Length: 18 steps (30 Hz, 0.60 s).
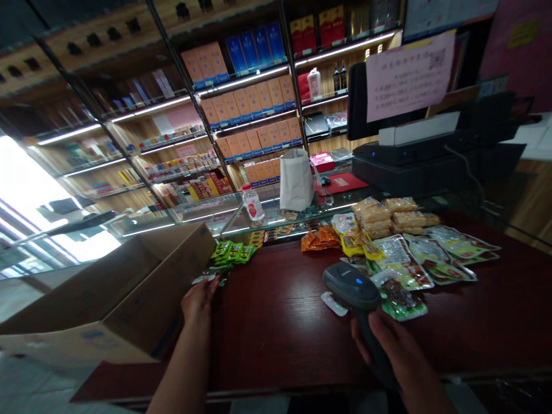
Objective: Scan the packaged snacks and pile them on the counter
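Note:
My right hand (394,345) is wrapped round the grip of a dark handheld barcode scanner (351,284) with a lit blue light. The scanner's head points left above the dark red tabletop, and a small white-backed packet (334,303) lies just below it. My left hand (198,299) is beside the cardboard box, its fingers closed at a small clear and white snack packet (203,279); its fingertips are partly blurred. Just beyond it lies a pile of green snack packets (233,253). Packs with brown contents and green edges (403,299) lie right of the scanner.
An open cardboard box (129,293) stands at the left. Orange packets (319,238), a yellow pack (347,233), bundled tan snacks (375,215) and flat silver pouches (440,256) lie at right. Behind are a bottle (252,202), a white bag (296,181) and a monitor (357,103).

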{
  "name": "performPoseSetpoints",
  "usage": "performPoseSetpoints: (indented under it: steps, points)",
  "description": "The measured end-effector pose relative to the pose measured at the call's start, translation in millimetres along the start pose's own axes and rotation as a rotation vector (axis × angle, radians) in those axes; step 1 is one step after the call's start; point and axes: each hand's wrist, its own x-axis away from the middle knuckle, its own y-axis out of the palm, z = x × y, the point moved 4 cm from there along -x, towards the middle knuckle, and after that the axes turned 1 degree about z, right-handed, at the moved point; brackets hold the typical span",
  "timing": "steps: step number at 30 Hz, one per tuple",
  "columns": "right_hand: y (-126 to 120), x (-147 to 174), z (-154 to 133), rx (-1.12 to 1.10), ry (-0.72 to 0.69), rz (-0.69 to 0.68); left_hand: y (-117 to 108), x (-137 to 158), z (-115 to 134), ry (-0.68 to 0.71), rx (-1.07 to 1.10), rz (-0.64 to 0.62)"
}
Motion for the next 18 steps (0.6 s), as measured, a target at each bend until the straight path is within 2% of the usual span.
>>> performPoseSetpoints:
  steps: [3, 12, 16, 18]
  points:
    - [-0.1, 1.0, -2.2, -0.038, 0.006, 0.002, 5.0, -2.5, -2.4, 0.017, -0.003, -0.009]
    - [-14.5, 1.2, -9.6, 0.007, -0.119, 0.014, 12.1, -2.0, -8.6, 0.073, -0.06, -0.015]
    - [-24.9, -3.1, -1.6, -0.066, -0.046, 0.004, 12.3, 9.9, -12.8, 0.14, -0.082, 0.001]
    - [-31.0, -6.5, 1.2, -0.109, -0.022, 0.027, 20.0, 23.4, -17.4, 0.173, -0.1, -0.04]
